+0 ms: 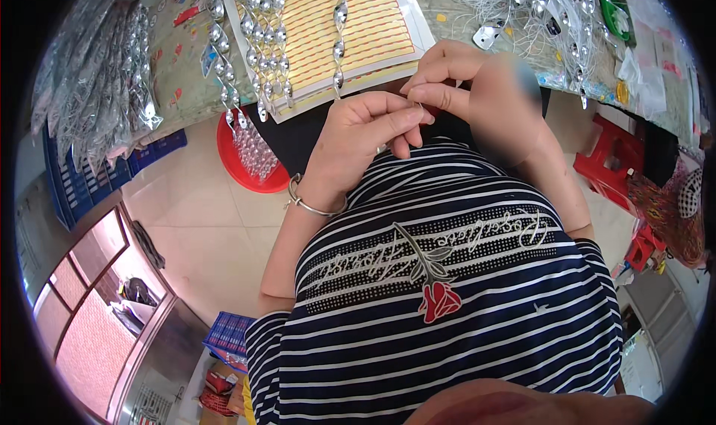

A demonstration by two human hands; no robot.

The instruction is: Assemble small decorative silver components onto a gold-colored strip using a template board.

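One strand (420, 107) lies between fingertips (412, 117) of left hand (364, 130) and right hand (477, 88).

We look through one wide fisheye camera, worn on the head as the left of a side-by-side pair, and we face steeply downward. The striped shirt (507, 291) lies close below us, seen from above. Just beyond the shirt, at near range, we see the left hand (365, 126) and right hand (464, 91); past them comes the near part of the desk (165, 74). To the shirt's left, we reach down to the floor (194, 208), farther off.
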